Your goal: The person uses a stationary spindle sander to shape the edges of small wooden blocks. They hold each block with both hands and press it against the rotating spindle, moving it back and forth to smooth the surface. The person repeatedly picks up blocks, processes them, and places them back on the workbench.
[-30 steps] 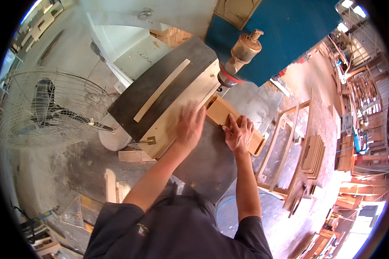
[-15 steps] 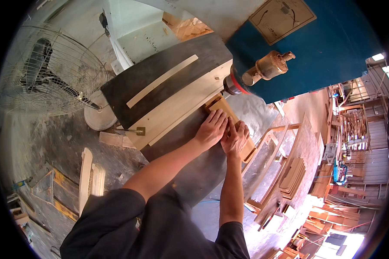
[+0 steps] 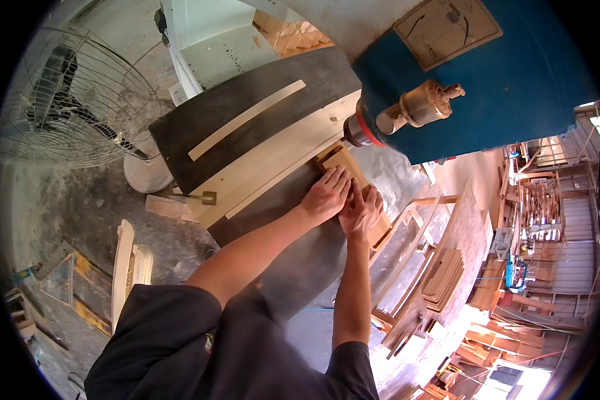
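Note:
A long, narrow wooden workpiece point(image 3: 343, 159) lies on the dark machine table point(image 3: 300, 273), its far end close to the pale wooden fence point(image 3: 283, 150). My left hand point(image 3: 327, 195) presses on its top, fingers together and bent over the wood. Right beside it, my right hand point(image 3: 361, 212) grips the same piece, nearer to me, with the thumb close to the left hand's fingers. Beyond the workpiece, a dark spindle head with a red ring point(image 3: 361, 130) sits at the fence's right end. The cutter itself is hidden.
A loose thin strip point(image 3: 247, 119) rests on the dark top behind the fence. A blue machine body point(image 3: 513, 87) with a jutting metal cylinder point(image 3: 423, 105) stands at the upper right. A caged fan point(image 3: 80, 100) is on the left. Stacked wooden boards point(image 3: 443, 280) lie to the right.
The view has shifted slightly. Both hands stay on the workpiece in nearly the same place, with little visible movement along the fence.

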Available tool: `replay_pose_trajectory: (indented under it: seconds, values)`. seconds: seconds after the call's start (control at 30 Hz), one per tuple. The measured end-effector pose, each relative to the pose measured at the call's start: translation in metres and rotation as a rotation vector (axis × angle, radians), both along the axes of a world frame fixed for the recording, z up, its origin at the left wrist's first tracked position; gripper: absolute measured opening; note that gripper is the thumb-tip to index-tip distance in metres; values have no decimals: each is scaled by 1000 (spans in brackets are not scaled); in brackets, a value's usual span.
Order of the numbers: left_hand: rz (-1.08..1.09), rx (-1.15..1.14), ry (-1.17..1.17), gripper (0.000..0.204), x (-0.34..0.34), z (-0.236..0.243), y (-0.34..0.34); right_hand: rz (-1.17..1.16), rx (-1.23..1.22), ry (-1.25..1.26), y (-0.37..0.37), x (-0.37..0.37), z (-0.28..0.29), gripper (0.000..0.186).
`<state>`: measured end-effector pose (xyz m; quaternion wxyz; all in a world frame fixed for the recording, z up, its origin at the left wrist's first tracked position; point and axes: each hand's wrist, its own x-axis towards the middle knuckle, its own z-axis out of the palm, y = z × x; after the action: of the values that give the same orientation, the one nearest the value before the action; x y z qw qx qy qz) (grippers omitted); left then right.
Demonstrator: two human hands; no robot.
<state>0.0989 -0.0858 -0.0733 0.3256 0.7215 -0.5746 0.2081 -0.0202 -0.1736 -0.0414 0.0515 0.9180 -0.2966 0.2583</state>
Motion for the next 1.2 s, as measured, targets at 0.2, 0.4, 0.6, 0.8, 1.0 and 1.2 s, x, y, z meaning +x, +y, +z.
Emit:
replay_pose_trajectory:
  seconds: [0.2, 0.4, 0.6, 0.8, 1.0, 1.2]
  values:
    - [14, -3, -22, 42, -2, 2, 1, 11, -5, -8, -2, -1, -2, 46]
    - [16, -2, -16, 43, -2, 0, -3, 52, -30, -50, -5, 0, -1, 44]
    - [14, -20, -12, 42, -1, 1, -6, 3, 48, -3, -5, -1, 1, 47]
    - [5, -31, -5, 41, 1, 1, -8, 9, -8, -17, -7, 0, -3, 48]
    - [-8, -19, -22, 42, 1, 5, -8, -6, -11, -10, -6, 0, -3, 48]
    - [33, -7, -32, 45, -5, 6, -8, -9, -28, -2, -4, 2, -3, 47]
